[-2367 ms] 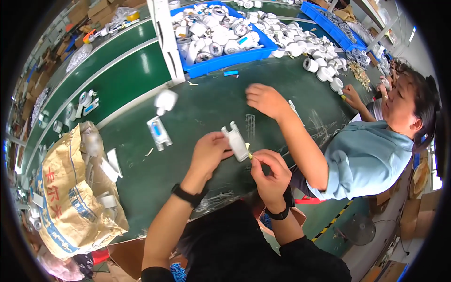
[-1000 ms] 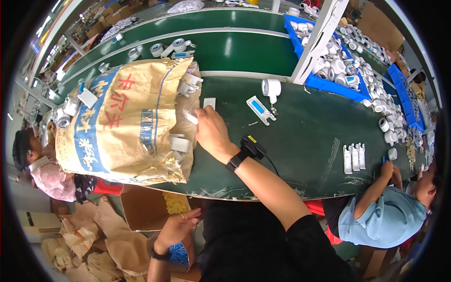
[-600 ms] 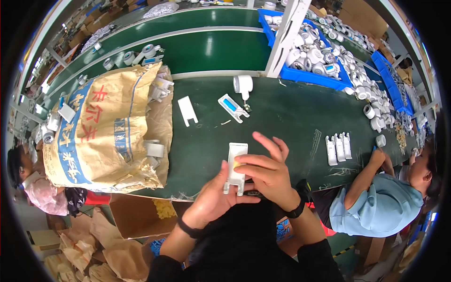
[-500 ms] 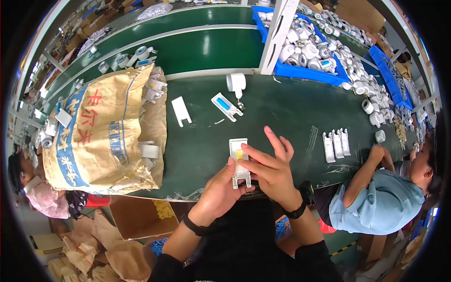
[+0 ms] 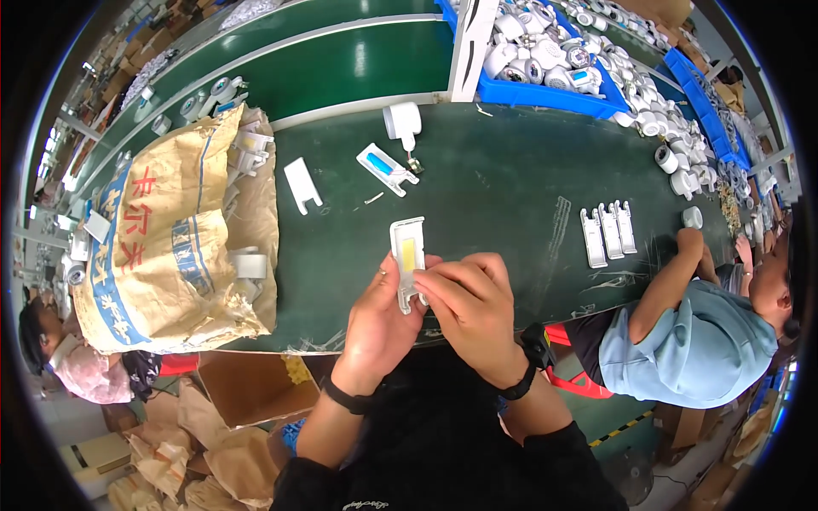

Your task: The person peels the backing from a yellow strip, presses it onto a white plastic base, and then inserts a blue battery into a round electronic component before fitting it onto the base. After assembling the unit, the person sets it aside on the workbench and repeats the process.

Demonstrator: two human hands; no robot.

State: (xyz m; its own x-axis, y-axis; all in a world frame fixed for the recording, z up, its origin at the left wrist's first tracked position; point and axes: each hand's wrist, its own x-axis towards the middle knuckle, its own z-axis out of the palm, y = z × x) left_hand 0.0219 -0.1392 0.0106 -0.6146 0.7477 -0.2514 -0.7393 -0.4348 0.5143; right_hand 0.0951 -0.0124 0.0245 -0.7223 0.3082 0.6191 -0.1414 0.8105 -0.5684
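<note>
My left hand is closed around a white plastic housing, a long shallow tray with a forked end toward me. A yellow rectangular pad lies inside it. At the housing's lower right edge, the bent fingers of my right hand pinch together; their tips partly hide that edge. Beyond my hands on the bench lie a similar housing with a blue cylindrical cell in it, a plain white cover, and a round white lamp-like head on a short stem.
A large yellow-brown sack of white parts stands at the left. Several white housings lie in a row at the right. Behind them, a blue bin holds many white heads. A co-worker in a light blue shirt sits at the right.
My right hand's spread fingers have drawn together and now pinch the housing's lower right edge. The housing is tilted slightly more. The whole view has shifted a little.
</note>
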